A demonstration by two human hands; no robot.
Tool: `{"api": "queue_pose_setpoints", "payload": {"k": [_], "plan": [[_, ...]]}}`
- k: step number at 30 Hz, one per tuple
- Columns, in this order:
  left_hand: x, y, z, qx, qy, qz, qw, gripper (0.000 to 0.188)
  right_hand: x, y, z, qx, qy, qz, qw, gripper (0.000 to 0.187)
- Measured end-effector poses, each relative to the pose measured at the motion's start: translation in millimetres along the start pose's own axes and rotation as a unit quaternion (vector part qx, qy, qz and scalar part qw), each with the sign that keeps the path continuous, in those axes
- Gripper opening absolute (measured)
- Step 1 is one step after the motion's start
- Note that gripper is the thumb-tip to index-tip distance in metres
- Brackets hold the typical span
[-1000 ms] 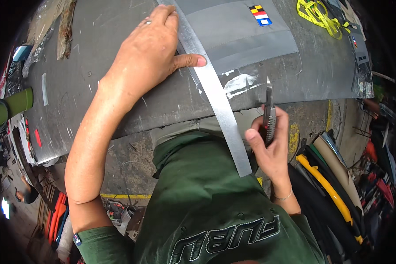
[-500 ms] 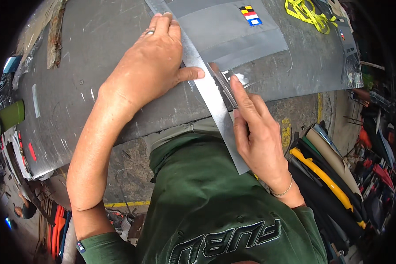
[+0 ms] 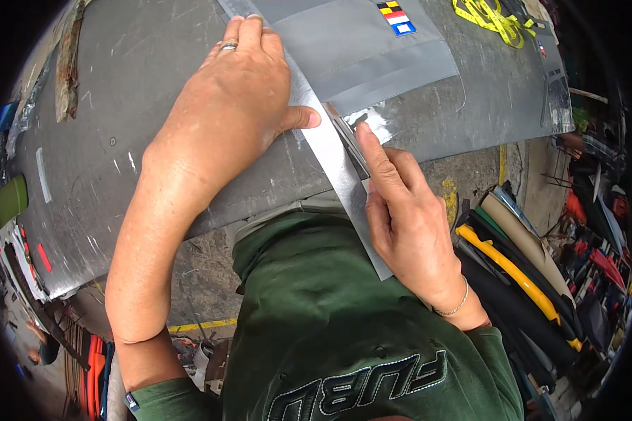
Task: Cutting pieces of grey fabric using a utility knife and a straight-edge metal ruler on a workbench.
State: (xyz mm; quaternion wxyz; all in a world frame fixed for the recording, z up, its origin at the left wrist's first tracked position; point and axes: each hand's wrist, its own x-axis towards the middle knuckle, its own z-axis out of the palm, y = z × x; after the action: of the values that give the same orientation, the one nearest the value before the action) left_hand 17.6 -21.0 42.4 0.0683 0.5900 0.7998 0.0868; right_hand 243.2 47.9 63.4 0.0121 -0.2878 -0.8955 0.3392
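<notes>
My left hand lies flat on a long metal ruler, pressing it down with its fingers forward and thumb out to the side. The ruler slants from the table's far side to past the near edge, over my shirt. In my right hand is a slim silver utility knife, its index finger stretched along the top. The knife lies against the ruler's right edge; its blade tip is hard to make out. Right of the ruler lies a stitched grey fabric piece with a colourful flag-like patch.
A yellow measuring tape lies heaped at the far right of the dark table. A worn wooden strip is at far left, a green roll at the left edge. Fabric rolls stand right of me.
The view has shifted slightly. My right hand and the knife have slid a little toward me along the ruler. My left hand stays pressed on the ruler.
</notes>
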Motion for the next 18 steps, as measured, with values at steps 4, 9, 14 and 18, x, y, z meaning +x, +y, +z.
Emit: {"api": "queue_pose_setpoints", "payload": {"k": [4, 9, 14, 18], "plan": [[0.3, 2.0, -1.7, 0.003, -0.001, -0.004, 1.000, 0.091, 0.6, -1.0, -0.7, -0.002, -0.001, -0.003, 1.000, 0.073], [2.9, 3.6, -4.4, -0.003, -0.028, -0.034, 0.999, 0.096, 3.6, -3.8, -3.5, -0.004, 0.000, -0.001, 1.000, 0.074], [13.8, 6.2, -22.9, -0.016, -0.136, -0.009, 0.991, 0.079, 9.4, -14.5, -16.3, -0.056, -0.042, 0.021, 0.997, 0.074], [9.0, 1.7, -15.2, -0.025, -0.072, 0.008, 0.997, 0.073, 9.8, -17.2, -20.9, -0.056, -0.051, 0.017, 0.997, 0.074]]}}
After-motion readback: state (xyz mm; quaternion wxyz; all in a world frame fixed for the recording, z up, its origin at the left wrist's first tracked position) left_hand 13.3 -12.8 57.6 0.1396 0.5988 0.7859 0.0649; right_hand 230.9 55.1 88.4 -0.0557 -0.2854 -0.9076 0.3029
